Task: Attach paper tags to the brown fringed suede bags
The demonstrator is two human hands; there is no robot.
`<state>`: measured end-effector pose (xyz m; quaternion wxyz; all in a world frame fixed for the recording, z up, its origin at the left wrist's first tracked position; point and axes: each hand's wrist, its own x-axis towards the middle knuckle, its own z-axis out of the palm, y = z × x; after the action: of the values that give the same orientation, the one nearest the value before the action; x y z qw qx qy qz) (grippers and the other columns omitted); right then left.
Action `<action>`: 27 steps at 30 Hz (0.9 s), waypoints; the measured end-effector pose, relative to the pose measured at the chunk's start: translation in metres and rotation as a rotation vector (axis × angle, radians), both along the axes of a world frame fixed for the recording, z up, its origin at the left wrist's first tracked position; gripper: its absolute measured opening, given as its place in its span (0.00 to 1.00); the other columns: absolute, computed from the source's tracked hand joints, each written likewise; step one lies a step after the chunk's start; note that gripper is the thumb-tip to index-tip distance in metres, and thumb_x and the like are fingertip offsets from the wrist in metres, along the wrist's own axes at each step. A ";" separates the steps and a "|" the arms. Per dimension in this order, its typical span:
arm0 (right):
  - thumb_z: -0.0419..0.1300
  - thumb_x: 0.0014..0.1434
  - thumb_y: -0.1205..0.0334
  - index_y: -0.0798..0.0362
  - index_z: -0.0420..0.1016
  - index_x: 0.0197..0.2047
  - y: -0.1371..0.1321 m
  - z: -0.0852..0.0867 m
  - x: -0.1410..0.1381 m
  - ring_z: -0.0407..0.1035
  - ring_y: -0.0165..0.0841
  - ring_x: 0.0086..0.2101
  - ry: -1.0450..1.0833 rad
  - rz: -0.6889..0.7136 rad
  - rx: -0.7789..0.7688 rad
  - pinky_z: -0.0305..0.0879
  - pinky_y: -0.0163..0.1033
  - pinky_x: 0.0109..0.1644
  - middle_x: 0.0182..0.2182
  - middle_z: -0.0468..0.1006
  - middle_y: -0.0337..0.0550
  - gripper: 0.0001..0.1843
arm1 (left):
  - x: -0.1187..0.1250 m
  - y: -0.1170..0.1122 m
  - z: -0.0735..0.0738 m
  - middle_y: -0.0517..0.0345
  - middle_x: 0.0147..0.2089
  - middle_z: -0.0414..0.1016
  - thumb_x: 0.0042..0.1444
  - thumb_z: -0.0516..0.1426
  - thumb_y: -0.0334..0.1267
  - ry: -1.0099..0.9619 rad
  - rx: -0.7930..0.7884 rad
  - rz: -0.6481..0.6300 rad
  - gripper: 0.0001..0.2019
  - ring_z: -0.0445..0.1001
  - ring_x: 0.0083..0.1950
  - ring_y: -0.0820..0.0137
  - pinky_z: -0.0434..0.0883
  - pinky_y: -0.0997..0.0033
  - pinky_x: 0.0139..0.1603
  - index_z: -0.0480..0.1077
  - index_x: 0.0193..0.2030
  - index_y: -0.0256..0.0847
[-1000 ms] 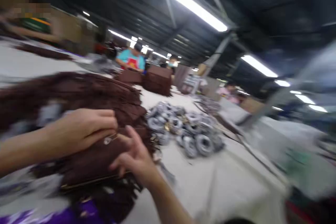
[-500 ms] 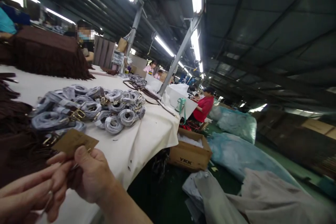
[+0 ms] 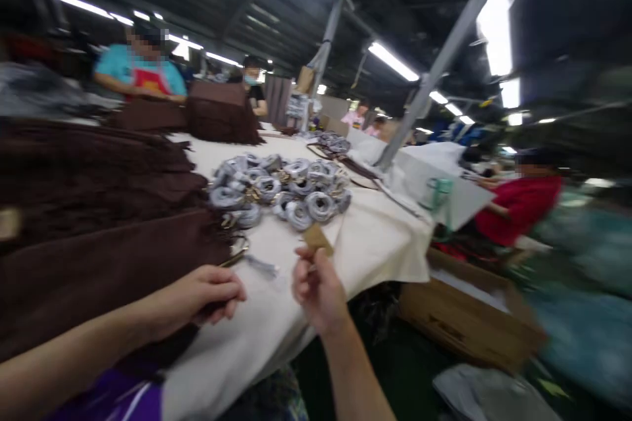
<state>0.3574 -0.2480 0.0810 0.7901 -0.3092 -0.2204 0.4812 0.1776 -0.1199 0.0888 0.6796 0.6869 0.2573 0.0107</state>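
Note:
My right hand (image 3: 318,289) is closed in a pinch on a small brown card tag (image 3: 317,238), held up over the table edge. My left hand (image 3: 200,297) is curled shut on the edge of a dark brown fringed fabric piece (image 3: 99,263) lying on the white table (image 3: 380,243). A metal clasp (image 3: 237,255) shows at the fabric's corner, just above my left fingers. The frame is blurred by motion.
A heap of grey wrapped coiled straps (image 3: 281,187) lies mid-table. More brown fringed stacks (image 3: 222,112) stand behind. People work across the table; one in red (image 3: 518,204) sits at right. A cardboard box (image 3: 469,316) and bags sit on the floor.
My hands have parted: the right lifted the tag away to the right, the left dropped onto the brown fabric. The view swung back left over the table.

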 end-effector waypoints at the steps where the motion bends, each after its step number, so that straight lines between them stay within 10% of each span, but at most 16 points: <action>1: 0.74 0.45 0.45 0.54 0.79 0.36 -0.003 -0.005 0.003 0.57 0.20 0.15 0.018 -0.032 -0.007 0.56 0.23 0.15 0.18 0.68 0.31 0.23 | -0.005 0.001 -0.002 0.61 0.25 0.69 0.47 0.61 0.53 -0.009 -0.060 0.023 0.20 0.58 0.21 0.80 0.48 0.78 0.21 0.69 0.34 0.35; 7: 0.72 0.53 0.53 0.58 0.79 0.40 -0.004 -0.025 0.005 0.57 0.18 0.17 0.141 0.105 0.060 0.57 0.19 0.16 0.19 0.65 0.30 0.18 | 0.002 0.009 -0.006 0.56 0.35 0.74 0.45 0.59 0.38 -0.090 -0.091 0.200 0.13 0.63 0.24 0.80 0.47 0.79 0.19 0.70 0.38 0.34; 12: 0.66 0.60 0.63 0.61 0.77 0.42 0.001 -0.022 -0.004 0.57 0.15 0.17 0.271 0.242 0.164 0.55 0.15 0.16 0.20 0.63 0.29 0.10 | 0.026 -0.006 -0.007 0.52 0.60 0.68 0.33 0.53 0.26 -0.159 -0.143 0.019 0.30 0.71 0.24 0.82 0.56 0.80 0.20 0.68 0.50 0.39; 19: 0.68 0.59 0.59 0.58 0.78 0.41 0.006 -0.024 -0.004 0.52 0.16 0.15 0.181 0.218 0.111 0.54 0.15 0.15 0.19 0.62 0.29 0.12 | 0.043 -0.015 -0.029 0.53 0.33 0.77 0.38 0.60 0.34 -0.123 -0.577 -0.103 0.17 0.76 0.28 0.71 0.60 0.80 0.20 0.70 0.39 0.35; 27: 0.72 0.49 0.48 0.52 0.75 0.49 -0.014 -0.033 0.013 0.58 0.18 0.17 -0.035 -0.018 -0.230 0.58 0.22 0.16 0.30 0.72 0.35 0.27 | 0.017 -0.018 -0.025 0.65 0.20 0.69 0.47 0.58 0.35 0.002 -0.032 -0.036 0.05 0.64 0.19 0.78 0.59 0.78 0.21 0.68 0.24 0.37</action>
<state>0.3709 -0.2615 0.0480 0.7496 -0.4081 -0.1749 0.4908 0.1951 -0.1381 0.0634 0.6903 0.6804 0.2458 -0.0066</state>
